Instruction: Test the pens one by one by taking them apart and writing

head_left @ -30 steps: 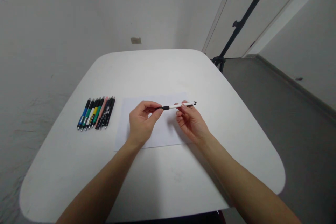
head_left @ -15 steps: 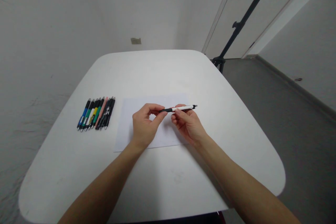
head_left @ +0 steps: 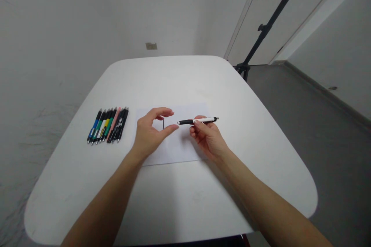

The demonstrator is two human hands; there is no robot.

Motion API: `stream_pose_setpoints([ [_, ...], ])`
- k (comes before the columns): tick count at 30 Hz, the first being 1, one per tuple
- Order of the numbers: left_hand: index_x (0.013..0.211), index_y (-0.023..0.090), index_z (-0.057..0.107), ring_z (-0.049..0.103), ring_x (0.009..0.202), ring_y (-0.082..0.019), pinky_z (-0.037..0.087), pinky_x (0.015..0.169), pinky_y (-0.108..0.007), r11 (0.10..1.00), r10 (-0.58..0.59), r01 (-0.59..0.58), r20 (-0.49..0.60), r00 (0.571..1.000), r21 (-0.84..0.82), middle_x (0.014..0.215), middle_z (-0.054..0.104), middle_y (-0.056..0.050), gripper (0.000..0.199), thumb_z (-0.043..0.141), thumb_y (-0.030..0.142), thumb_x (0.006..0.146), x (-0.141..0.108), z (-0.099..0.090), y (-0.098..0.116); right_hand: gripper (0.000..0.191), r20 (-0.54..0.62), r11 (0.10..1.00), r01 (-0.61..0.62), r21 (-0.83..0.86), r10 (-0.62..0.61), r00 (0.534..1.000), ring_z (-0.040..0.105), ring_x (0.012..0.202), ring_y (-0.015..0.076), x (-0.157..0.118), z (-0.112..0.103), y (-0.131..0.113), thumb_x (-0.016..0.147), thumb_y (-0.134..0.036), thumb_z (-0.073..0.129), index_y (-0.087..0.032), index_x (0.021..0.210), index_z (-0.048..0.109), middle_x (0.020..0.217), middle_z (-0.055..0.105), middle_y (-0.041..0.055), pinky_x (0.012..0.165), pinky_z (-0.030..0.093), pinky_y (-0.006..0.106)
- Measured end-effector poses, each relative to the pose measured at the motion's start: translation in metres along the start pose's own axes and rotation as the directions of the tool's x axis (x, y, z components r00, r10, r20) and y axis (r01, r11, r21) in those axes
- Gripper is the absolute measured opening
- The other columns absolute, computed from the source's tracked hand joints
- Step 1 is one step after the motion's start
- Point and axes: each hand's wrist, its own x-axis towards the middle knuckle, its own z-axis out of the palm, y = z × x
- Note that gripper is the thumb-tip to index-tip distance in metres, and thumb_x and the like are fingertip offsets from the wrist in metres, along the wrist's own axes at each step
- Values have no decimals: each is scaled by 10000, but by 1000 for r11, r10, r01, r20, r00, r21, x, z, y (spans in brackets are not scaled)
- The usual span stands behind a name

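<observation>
Between the thumb and fingers of my right hand (head_left: 208, 139) is a white and black ballpoint pen (head_left: 207, 120), held nearly level above a sheet of white paper (head_left: 185, 150). Its black grip end points left. My left hand (head_left: 150, 133) is just left of that end, thumb and fingers apart and off the pen. A thin dark stick (head_left: 163, 123) shows through the gap in my left hand, over the paper; its lower part is hidden, and whether it touches the hand I cannot tell.
A row of several pens (head_left: 108, 125), blue, green, white, yellow, pink and black, lies left of the paper on the white table (head_left: 185, 81). Beyond the table's right far corner stands a black stand (head_left: 261, 38) near a door. A wall rises behind the table.
My left hand has let go of the pen's black end, opened and moved left. The thin dark stick now shows behind its fingers. My right hand keeps the pen in nearly the same place.
</observation>
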Motion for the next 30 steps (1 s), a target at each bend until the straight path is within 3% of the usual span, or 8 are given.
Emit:
stream_pose_setpoints([
  [3,927,211,665,646,822,-182,518,759,-338,979,-9,15,-29,1000,201,926,728,-41,140,606,268,814,5,-19,-10,329,-12,1000,13,6,-12,1000,606,538,65,1,-2,-1,576,-237,891,-182,785,643,655,654,-45,491,486,150],
  [5,818,216,654,620,819,-203,494,756,-356,924,-24,6,43,999,382,840,706,-38,88,577,259,814,5,-25,-16,327,-16,1000,16,0,-16,1000,604,539,66,1,-3,-2,579,-234,887,-181,790,643,676,666,-36,486,484,152],
  [10,729,199,668,582,899,-302,433,765,-428,644,-149,-102,255,955,758,830,679,-105,180,584,327,823,-2,-13,-17,324,-39,1000,18,1,-18,999,598,530,66,3,-5,-1,573,-226,885,-175,786,647,681,676,-23,472,480,147],
  [15,752,174,689,589,926,-343,413,748,-445,515,-224,-209,366,903,831,875,689,-148,219,570,340,833,-7,2,-6,338,-45,1000,21,10,-20,999,590,515,58,3,-3,-1,546,-233,898,-171,771,653,669,681,-24,467,476,136],
  [21,794,151,704,610,907,-325,412,737,-431,479,-252,-214,366,896,851,889,700,-151,205,507,201,827,-11,12,-2,350,-49,1000,12,9,-12,999,592,520,58,3,-2,-2,537,-232,906,-177,771,652,668,687,-26,470,482,135],
  [30,942,127,680,617,937,-280,412,789,-394,398,-357,-216,367,859,892,947,686,-139,227,464,174,891,-13,21,8,355,-57,1000,13,-1,-13,998,583,524,57,6,-3,-1,533,-236,906,-182,773,649,674,682,-31,472,477,141],
])
